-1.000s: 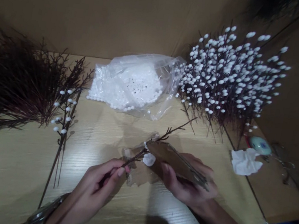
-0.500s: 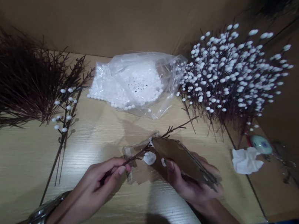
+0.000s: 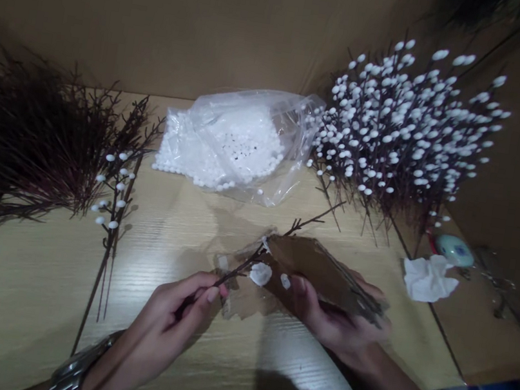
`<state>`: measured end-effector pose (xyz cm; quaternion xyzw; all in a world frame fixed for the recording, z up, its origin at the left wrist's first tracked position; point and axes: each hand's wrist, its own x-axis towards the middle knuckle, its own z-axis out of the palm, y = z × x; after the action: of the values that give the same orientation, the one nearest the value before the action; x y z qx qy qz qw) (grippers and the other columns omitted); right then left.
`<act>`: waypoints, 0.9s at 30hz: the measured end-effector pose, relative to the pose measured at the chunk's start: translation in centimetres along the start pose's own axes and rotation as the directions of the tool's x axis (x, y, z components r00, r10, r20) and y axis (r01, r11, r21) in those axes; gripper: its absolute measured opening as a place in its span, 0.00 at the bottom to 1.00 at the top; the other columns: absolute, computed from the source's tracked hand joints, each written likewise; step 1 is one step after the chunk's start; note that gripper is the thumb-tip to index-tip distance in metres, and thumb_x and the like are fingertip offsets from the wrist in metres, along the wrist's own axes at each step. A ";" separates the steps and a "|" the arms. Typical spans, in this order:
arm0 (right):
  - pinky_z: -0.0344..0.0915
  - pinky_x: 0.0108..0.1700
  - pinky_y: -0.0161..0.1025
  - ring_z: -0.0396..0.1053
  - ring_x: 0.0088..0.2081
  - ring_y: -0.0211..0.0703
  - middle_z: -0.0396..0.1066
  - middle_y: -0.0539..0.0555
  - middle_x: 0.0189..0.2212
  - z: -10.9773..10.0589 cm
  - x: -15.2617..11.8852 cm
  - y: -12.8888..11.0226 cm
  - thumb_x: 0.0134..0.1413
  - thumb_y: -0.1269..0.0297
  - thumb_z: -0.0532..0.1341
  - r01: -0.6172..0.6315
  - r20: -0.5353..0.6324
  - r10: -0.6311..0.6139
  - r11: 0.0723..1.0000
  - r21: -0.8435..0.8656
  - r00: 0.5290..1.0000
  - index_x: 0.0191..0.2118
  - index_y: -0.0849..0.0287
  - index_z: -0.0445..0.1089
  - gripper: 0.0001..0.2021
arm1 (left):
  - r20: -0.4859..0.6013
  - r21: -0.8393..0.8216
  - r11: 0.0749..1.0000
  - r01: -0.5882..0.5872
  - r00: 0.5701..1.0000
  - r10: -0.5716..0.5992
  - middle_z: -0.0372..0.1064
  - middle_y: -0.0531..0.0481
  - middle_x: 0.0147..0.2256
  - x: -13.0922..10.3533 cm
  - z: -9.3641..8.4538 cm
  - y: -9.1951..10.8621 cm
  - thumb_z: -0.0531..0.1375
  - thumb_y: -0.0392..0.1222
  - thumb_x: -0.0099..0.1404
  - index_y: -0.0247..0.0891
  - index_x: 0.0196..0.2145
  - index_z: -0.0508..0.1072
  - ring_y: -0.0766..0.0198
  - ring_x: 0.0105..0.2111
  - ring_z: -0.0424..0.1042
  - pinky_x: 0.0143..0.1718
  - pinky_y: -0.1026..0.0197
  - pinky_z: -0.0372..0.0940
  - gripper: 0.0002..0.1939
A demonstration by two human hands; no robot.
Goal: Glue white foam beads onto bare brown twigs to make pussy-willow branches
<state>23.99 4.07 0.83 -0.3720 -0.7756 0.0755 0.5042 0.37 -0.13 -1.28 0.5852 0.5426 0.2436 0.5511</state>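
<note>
Between thumb and fingers, my left hand [image 3: 175, 322] pinches a dark brown artificial twig [image 3: 302, 223], which slants up to the right. My right hand [image 3: 336, 320] is wrapped round a folded piece of cardboard [image 3: 317, 269]; its far edge, smeared with white paste, touches or nearly touches the twig. Under the twig lies a white blob of paste [image 3: 260, 274] on a ragged, clear-edged scrap [image 3: 241, 303]. A smaller white dab sits by my right thumb. The right fingers are partly hidden behind the cardboard.
A clear bag of white beads [image 3: 233, 145] lies at the back. Bare dark twigs [image 3: 28, 141] are heaped on the left, beside a white-berried stem [image 3: 110, 231]. Many white-tipped stems [image 3: 397, 124] stand at the right, near a crumpled tissue [image 3: 429, 279] and a pale green oval object [image 3: 454, 250].
The cardboard in my right hand has tilted slightly, its upper edge shifting a little. My left hand and the twig are almost unmoved.
</note>
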 end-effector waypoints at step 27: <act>0.67 0.44 0.42 0.66 0.43 0.44 0.65 0.54 0.39 -3.3 0.8 -0.3 0.63 0.81 0.57 0.000 0.298 0.010 0.999 -0.034 0.954 0.62 0.60 0.66 0.24 | -0.125 -0.019 0.996 -0.081 0.989 0.078 0.79 0.52 0.36 0.0 -0.3 -0.4 0.55 0.45 0.72 0.43 0.42 0.78 0.63 0.35 0.76 0.37 0.69 0.70 0.11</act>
<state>26.42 3.52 3.14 -0.3668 -0.8431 0.1191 0.3748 -0.03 -0.07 -1.52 0.5836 0.5489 0.3078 0.5132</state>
